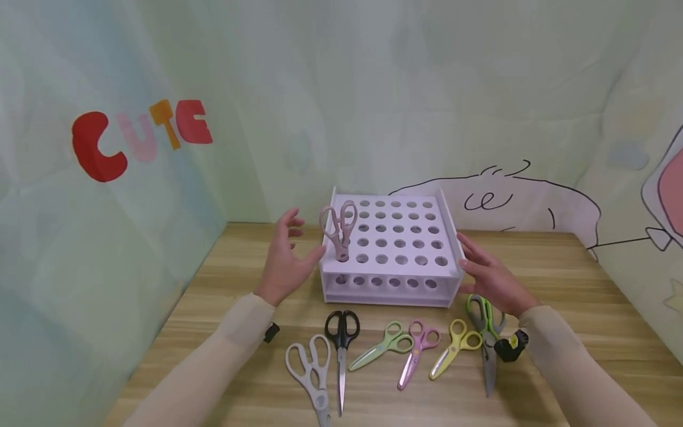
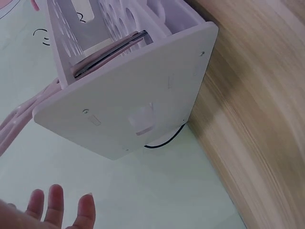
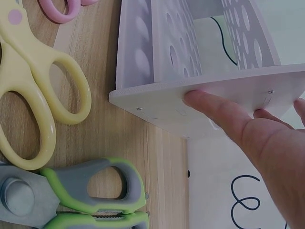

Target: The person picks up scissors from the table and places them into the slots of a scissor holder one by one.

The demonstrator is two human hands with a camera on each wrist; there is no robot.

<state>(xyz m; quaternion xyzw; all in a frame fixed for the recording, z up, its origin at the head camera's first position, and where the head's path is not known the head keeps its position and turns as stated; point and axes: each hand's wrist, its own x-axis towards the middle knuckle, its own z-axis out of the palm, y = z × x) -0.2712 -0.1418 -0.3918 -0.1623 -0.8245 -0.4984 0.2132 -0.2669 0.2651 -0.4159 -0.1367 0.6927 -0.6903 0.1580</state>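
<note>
A white rack (image 1: 391, 268) with rows of round holes stands on the table. Mauve scissors (image 1: 340, 230) are upright in a hole at its front left, blades down, handles above the top plate. To the left of the rack is my left hand (image 1: 288, 264), fingers loosely bent and holding nothing; in the left wrist view its fingertips (image 2: 55, 200) are apart from the side panel (image 2: 167, 90). My right hand (image 1: 493, 279) rests its fingers against the rack's right side panel (image 3: 228, 93). Green-and-grey scissors (image 1: 487, 332) lie just below that hand.
In front of the rack lie grey scissors (image 1: 315, 376), black-handled scissors (image 1: 342, 350), and small green (image 1: 384, 347), pink (image 1: 418, 353) and yellow scissors (image 1: 455, 349). A printed cloth backdrop (image 1: 395, 107) rises behind the wooden table (image 1: 224, 255).
</note>
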